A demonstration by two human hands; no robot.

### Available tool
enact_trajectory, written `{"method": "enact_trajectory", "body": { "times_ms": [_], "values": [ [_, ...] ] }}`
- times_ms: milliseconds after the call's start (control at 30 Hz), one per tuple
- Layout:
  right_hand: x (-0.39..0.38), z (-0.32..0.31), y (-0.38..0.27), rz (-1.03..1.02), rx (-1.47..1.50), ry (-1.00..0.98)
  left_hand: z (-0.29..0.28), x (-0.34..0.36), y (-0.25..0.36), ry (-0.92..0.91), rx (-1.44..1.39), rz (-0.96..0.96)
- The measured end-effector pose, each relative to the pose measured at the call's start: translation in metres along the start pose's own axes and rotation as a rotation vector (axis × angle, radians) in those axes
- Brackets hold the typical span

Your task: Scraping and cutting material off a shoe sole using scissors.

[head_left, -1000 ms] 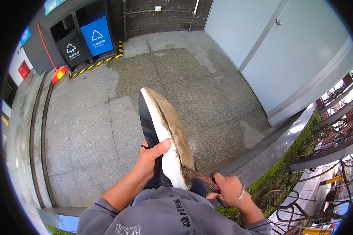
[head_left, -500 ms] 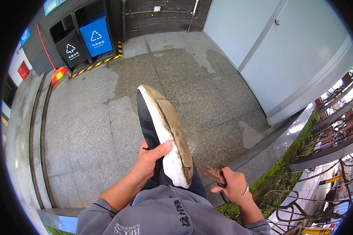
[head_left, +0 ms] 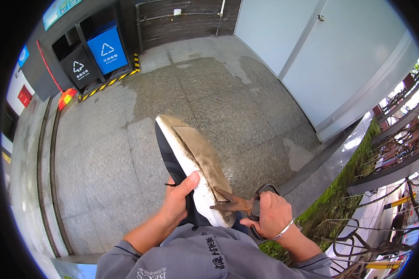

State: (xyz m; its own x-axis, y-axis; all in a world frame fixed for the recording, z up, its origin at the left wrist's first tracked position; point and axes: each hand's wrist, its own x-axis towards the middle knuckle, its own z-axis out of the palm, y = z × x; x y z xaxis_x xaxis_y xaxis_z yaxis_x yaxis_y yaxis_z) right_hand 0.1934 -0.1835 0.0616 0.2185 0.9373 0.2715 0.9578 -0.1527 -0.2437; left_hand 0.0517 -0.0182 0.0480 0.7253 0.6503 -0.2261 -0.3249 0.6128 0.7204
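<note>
My left hand [head_left: 178, 204] is wrapped around the heel end of a dark sneaker [head_left: 191, 167], thumb pressed across the white sole edge, holding it sole-up with the toe pointing to about eleven o'clock. My right hand [head_left: 271, 216] is closed through the black loops of a pair of rusty scissors [head_left: 239, 203], whose blades are parted a little and point toward nine o'clock, their tips against the dirty brown sole near the heel. A thin silver bracelet [head_left: 284, 229] circles my right wrist, and my grey jacket [head_left: 205, 258] fills the six o'clock edge. Beneath everything lies damp grey stone paving [head_left: 107, 153]. At eleven o'clock stand a black bin [head_left: 79, 67] and a blue bin [head_left: 108, 49]; at two o'clock are pale grey doors [head_left: 340, 56]; at four o'clock a grass strip [head_left: 344, 195] runs beside parked bicycles [head_left: 395, 153].
</note>
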Motion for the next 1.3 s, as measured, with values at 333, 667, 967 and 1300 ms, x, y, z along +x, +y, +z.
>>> {"method": "enact_trajectory", "body": {
  "times_ms": [333,667,967,1300],
  "values": [
    [-0.01,-0.006,0.0,0.139,0.081,-0.201,0.018,-0.007,-0.015,-0.01,0.229,0.229],
    [-0.026,-0.003,0.012,0.225,0.055,-0.196,0.033,-0.012,-0.026,-0.082,0.343,0.312],
    [-0.031,-0.011,0.017,0.148,0.029,-0.101,0.046,-0.008,-0.034,-0.029,0.305,0.323],
    [-0.031,-0.009,0.014,0.134,0.014,-0.146,0.038,-0.014,-0.047,-0.01,0.339,0.359]
  ]
}}
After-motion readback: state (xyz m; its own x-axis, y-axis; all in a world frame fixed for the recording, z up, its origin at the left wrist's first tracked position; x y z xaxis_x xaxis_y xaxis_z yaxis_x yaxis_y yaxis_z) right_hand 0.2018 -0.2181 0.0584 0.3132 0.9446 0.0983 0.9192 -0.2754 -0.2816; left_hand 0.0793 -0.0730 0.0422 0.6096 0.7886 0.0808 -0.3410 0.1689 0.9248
